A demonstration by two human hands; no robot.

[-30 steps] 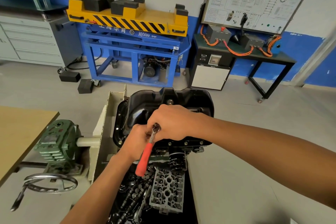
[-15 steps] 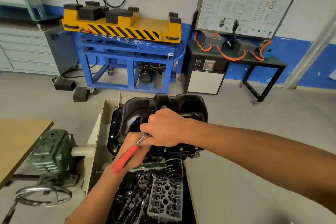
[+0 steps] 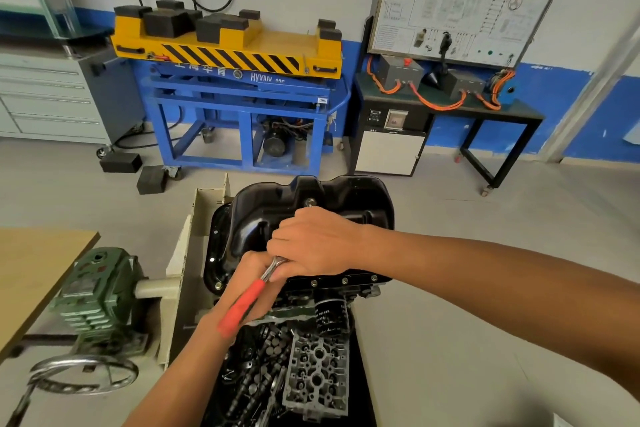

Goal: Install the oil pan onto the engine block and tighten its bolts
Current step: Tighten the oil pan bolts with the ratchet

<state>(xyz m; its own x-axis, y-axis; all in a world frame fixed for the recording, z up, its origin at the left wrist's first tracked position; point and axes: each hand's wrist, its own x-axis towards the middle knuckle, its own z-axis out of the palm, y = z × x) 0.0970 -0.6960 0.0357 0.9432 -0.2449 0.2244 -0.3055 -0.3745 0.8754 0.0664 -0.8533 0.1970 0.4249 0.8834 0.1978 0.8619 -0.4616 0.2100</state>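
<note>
Lying along the left hand [image 3: 242, 279], the ratchet [image 3: 242, 305] slants down-left; whether that hand grips it cannot be told. The right hand [image 3: 311, 243] clenches over the ratchet's head at the near flange of the pan [image 3: 346, 198], seated on the block [image 3: 360, 289]. Further bolts [image 3: 344, 280] lie just right.

Back wall: blue lift table [image 3: 242, 95] stood with a yellow striped top, black pads on it. Two black blocks [image 3: 121, 162] lay on the floor by its left leg. To its right, a black bench [image 3: 519, 112] carried grey boxes linked by orange cables [image 3: 438, 103]; wiring board [image 3: 460, 7] upright behind. Grey drawer cabinet [image 3: 41, 104] far left. Near left: green gearbox [image 3: 97, 291], handwheel [image 3: 83, 374] below it, wooden tabletop [image 3: 34, 270] beside. Cylinder head [image 3: 317, 374] lay among loose dark parts, bottom centre
</note>
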